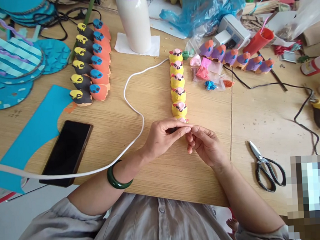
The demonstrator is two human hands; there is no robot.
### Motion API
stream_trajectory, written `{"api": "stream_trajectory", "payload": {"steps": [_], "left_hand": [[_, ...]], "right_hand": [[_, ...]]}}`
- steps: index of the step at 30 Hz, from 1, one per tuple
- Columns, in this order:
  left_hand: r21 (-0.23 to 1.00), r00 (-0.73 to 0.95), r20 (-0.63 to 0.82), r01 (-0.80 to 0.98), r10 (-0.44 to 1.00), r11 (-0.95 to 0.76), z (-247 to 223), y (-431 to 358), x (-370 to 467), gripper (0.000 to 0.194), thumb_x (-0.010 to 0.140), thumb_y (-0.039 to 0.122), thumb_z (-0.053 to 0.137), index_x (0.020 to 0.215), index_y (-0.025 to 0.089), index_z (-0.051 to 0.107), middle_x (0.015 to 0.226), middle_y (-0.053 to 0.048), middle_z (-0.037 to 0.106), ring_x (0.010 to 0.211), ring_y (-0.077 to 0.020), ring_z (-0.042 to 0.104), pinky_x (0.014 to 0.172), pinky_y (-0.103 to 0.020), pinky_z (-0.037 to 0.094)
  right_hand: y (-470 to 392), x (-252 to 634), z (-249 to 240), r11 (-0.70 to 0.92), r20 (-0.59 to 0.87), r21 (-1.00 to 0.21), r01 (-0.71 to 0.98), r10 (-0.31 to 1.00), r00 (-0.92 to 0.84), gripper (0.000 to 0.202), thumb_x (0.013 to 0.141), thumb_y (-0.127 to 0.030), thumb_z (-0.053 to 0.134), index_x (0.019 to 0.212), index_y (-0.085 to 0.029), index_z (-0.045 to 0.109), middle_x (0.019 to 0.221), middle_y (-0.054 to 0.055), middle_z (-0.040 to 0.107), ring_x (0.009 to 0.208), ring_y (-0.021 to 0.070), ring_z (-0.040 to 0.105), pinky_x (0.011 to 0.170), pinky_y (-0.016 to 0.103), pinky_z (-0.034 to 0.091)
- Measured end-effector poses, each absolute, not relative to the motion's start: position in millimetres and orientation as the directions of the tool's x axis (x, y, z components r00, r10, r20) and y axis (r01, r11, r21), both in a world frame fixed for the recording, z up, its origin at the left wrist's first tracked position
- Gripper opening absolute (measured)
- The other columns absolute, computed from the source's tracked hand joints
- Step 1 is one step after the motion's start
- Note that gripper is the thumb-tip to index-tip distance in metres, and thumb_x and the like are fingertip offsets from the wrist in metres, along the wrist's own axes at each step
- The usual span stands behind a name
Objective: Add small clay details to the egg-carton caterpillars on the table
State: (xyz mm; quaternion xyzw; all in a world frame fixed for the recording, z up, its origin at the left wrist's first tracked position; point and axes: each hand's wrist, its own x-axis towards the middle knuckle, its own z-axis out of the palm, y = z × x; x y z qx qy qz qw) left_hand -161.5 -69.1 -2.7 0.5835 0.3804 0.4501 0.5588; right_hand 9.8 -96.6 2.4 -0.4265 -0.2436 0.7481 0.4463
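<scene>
The yellow row [177, 82] looked nearly finished.
Set right of the white flask [135, 26] and nearer, it showed five pink, marked heads; the last figure [182, 120], mostly hidden, perhaps awaited work. Beside it, the left hand [162, 136] and right hand [206, 142] met, fingertips pinched, contents unclear. Left of the flask, the black row [85, 68] and orange row [105, 68] seemed complete.

Yr tbl [158, 181] was smooth wood; yellow row [178, 94] looked matt, clay-like — phone [66, 150] glossy, scissors [260, 160] w/ shiny metal blades, yr shirt [144, 224] matt cloth, bag [210, 10] crinkly plastic.
</scene>
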Motion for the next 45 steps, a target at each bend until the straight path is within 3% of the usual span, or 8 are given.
{"api": "stream_trajectory", "payload": {"steps": [9,12,15,21,26,34,39,45], "left_hand": [[0.989,0.241,0.131,0.033,0.962,-0.143,4.1,-70.6,-161.0,0.006,0.082,0.027,0.082,0.086,0.024,0.084,0.081,-0.004,0.077,0.08,-0.0171,0.069,0.078,-0.028,0.054],[0.99,0.297,-0.046,-0.113,0.954,0.083,4.2,-69.3,-161.0,0.024,0.083,0.036,0.082,0.103,0.024,0.084,0.07,0.0,0.067,0.061,-0.0107,0.055,0.059,-0.024,0.047],[0.823,0.391,-0.201,-0.43,0.898,0.372,5.4,-65.3,-161.4,0.032,0.09,0.039,0.071,0.114,0.022,0.081,0.071,0.001,0.061,0.053,-0.007,0.045,0.049,-0.021,0.043],[0.59,0.451,-0.288,-0.611,0.845,0.528,10.5,-58.5,-162.8,0.037,0.084,0.019,0.061,0.117,0.018,0.078,0.108,-0.007,0.078,0.095,-0.0169,0.074,0.092,-0.031,0.06],[0.62,0.401,-0.29,-0.613,0.869,0.49,8.3,-58.6,-161.7,0.03,0.087,0.017,0.066,0.115,0.017,0.077,0.118,-0.008,0.078,0.107,-0.0197,0.075,0.102,-0.034,0.057],[0.596,0.413,-0.254,-0.645,0.874,0.478,6.3,-57.4,-161.2,0.028,0.086,0.029,0.078,0.11,0.015,0.079,0.08,-0.001,0.07,0.066,-0.0074,0.064,0.061,-0.019,0.058],[0.679,0.389,-0.23,-0.592,0.892,0.434,6.2,-59.8,-158.8,0.035,0.082,0.027,0.084,0.116,0.016,0.077,0.073,0.002,0.065,0.057,-0.0043,0.054,0.052,-0.016,0.052],[0.791,0.356,-0.155,-0.514,0.922,0.331,0.8,-63.0,-160.4,0.03,0.094,0.037,0.07,0.113,0.015,0.076,0.077,0.0,0.067,0.049,-0.0063,0.054,0.044,-0.021,0.051]], "right_hand": [[-94.9,11.1,2.8,-0.54,-0.455,-0.706,-0.459,0.842,-0.291,0.035,0.071,-0.046,0.09,0.07,-0.017,0.07,0.062,-0.004,0.06,0.049,0.0062,0.049,0.04,0.018,0.057],[-94.5,12.3,2.1,-0.519,-0.447,-0.722,-0.457,0.854,-0.264,0.033,0.072,-0.044,0.09,0.073,-0.018,0.07,0.062,-0.005,0.057,0.049,0.006,0.049,0.042,0.017,0.057],[-93.9,12.8,1.8,-0.438,-0.406,-0.766,-0.47,0.897,-0.173,0.029,0.073,-0.042,0.089,0.079,-0.02,0.071,0.065,-0.006,0.057,0.053,0.0063,0.048,0.045,0.017,0.057],[-93.1,15.2,-1.6,-0.373,-0.372,-0.799,-0.471,0.923,-0.1,0.025,0.078,-0.042,0.084,0.081,-0.02,0.07,0.067,-0.005,0.056,0.056,0.0079,0.048,0.047,0.019,0.058],[-92.0,15.8,-3.0,-0.373,-0.379,-0.787,-0.491,0.921,-0.092,0.024,0.078,-0.04,0.084,0.081,-0.02,0.071,0.068,-0.004,0.057,0.056,0.0075,0.049,0.048,0.019,0.058],[-91.0,12.8,1.1,-0.36,-0.413,-0.762,-0.538,0.91,-0.025,0.029,0.07,-0.042,0.09,0.074,-0.018,0.074,0.063,-0.004,0.057,0.053,0.0066,0.05,0.044,0.017,0.056],[-91.5,12.7,1.8,-0.35,-0.393,-0.77,-0.534,0.919,-0.036,0.028,0.069,-0.04,0.091,0.075,-0.018,0.075,0.063,-0.005,0.057,0.053,0.0065,0.05,0.044,0.017,0.056],[-91.5,12.0,0.2,-0.344,-0.379,-0.78,-0.523,0.924,-0.043,0.031,0.073,-0.045,0.089,0.073,-0.018,0.074,0.06,-0.005,0.055,0.052,0.0068,0.048,0.045,0.018,0.057]]}}
